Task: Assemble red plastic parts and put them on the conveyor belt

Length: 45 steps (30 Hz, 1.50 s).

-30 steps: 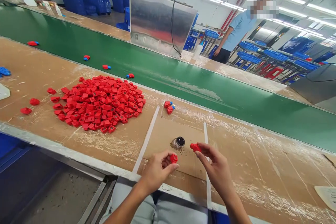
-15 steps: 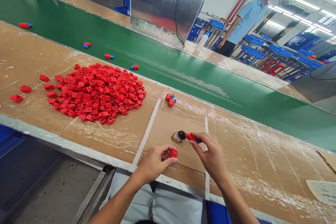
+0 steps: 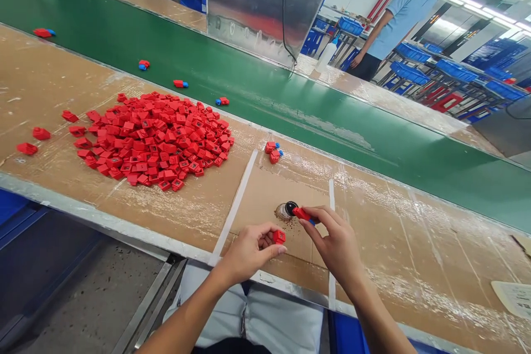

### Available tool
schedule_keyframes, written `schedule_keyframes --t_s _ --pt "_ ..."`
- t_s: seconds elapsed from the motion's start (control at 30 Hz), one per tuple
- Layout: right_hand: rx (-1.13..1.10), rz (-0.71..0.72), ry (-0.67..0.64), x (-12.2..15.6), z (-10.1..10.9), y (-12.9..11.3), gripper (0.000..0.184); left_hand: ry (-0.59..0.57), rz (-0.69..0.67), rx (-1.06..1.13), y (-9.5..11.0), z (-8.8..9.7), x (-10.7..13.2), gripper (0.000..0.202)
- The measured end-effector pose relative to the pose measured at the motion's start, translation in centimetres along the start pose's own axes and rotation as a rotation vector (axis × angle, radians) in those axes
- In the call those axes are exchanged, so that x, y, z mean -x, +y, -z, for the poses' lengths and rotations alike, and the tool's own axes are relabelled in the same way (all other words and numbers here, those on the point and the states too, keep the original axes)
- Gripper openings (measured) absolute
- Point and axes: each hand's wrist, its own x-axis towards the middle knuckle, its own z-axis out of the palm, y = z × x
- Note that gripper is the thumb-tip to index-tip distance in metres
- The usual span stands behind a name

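My left hand point(image 3: 249, 249) pinches a small red plastic piece point(image 3: 279, 237) between thumb and fingers, just above the table's near edge. My right hand point(image 3: 336, 240) grips another red piece with a bit of blue on it point(image 3: 302, 214), its tip touching a small dark round pot point(image 3: 287, 209) that stands on the cardboard. A large heap of red plastic pieces point(image 3: 155, 141) lies to the left on the table. A few red-and-blue pieces point(image 3: 274, 152) sit beyond the pot.
A green conveyor belt point(image 3: 290, 105) runs behind the table, carrying several red-and-blue pieces point(image 3: 180, 84). A metal panel point(image 3: 265, 5) with a black cable stands past it. A person in a blue shirt point(image 3: 394, 16) stands at the far right among blue crates. White paper point(image 3: 514, 296) lies right.
My right hand has carried its red piece left and down onto the small dark pot. My left hand has kept its piece almost still. The view has tilted down slightly.
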Motion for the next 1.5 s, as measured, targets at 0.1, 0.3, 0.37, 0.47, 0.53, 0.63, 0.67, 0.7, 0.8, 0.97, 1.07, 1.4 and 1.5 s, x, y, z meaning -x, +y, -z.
schedule_keyframes --t_s 0.1,0.3,0.37,0.47,0.53,0.63,0.67,0.7,0.8,0.97,1.07,1.4,1.5 --pt "0.009 0.006 -0.002 0.1 -0.1 -0.2 0.012 -0.003 -0.006 0.000 -0.1 0.0 0.0 0.016" --pt "0.030 0.026 0.003 0.1 -0.1 -0.3 0.012 -0.005 -0.003 0.008 -0.2 0.0 -0.1 0.016" --pt "0.033 0.023 0.007 0.2 -0.1 -0.3 0.013 -0.008 0.000 0.018 0.0 0.0 -0.1 0.017" --pt "0.045 0.003 0.014 0.1 -0.1 -0.3 0.015 -0.014 0.003 0.049 0.1 0.0 0.0 0.017" --pt "0.044 -0.010 0.027 0.0 0.0 -0.4 0.016 -0.016 0.007 0.080 0.0 0.1 0.0 0.017" --pt "-0.020 -0.034 0.055 -0.2 0.4 -0.8 0.017 -0.016 0.029 0.139 -0.1 0.1 0.0 0.020" --pt "-0.062 -0.050 0.060 -0.1 0.5 -1.1 0.016 -0.017 0.039 0.159 -0.2 0.1 0.0 0.021" --pt "-0.111 -0.069 0.061 0.0 0.7 -1.4 0.015 -0.021 0.047 0.176 -0.2 0.2 0.0 0.023" --pt "-0.251 -0.116 0.024 0.8 1.0 -2.6 0.016 -0.047 0.053 0.198 -0.2 0.2 0.1 0.025" --pt "-0.294 -0.092 -0.071 2.0 0.6 -3.9 0.017 -0.116 0.031 0.124 0.0 0.3 0.3 0.020" --pt "-0.280 -0.083 -0.094 2.3 0.1 -3.9 0.016 -0.119 0.025 0.099 0.1 0.4 0.3 0.020" --pt "-0.262 -0.044 -0.141 2.8 -0.2 -3.7 0.011 -0.135 0.041 0.069 -0.2 0.3 0.3 0.020" --pt "-0.231 -0.032 -0.175 3.1 -0.3 -3.9 0.010 -0.160 0.061 0.032 0.0 0.4 0.3 0.020"
